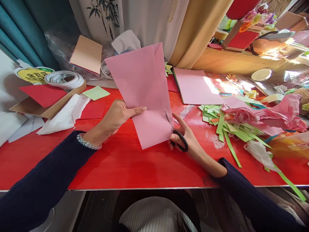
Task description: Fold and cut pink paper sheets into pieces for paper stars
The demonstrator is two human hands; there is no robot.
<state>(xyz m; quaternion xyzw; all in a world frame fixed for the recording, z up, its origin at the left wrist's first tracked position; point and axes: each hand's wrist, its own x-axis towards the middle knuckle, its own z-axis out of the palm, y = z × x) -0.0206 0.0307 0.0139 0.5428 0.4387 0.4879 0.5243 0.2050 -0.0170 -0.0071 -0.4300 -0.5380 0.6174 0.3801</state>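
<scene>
A folded sheet of pink paper [145, 83] is held up over the red table, tilted, its lower corner pointing toward me. My left hand [120, 116] grips its left edge, thumb on top and the other fingers behind. My right hand [184, 137] is closed round the black handles of a pair of scissors [181, 140] at the sheet's lower right edge. One blade lies over the front of the paper; the other blade is hidden behind it. A narrow folded strip runs along the sheet's right side.
Cut green paper strips [227, 124] and crumpled pink paper [270, 112] are heaped at right. A pink paper stack [198, 85] and a clear ruler [185, 112] lie behind my right hand. At left are tape rolls [64, 80], a cardboard tray [48, 111] and a green square [96, 92].
</scene>
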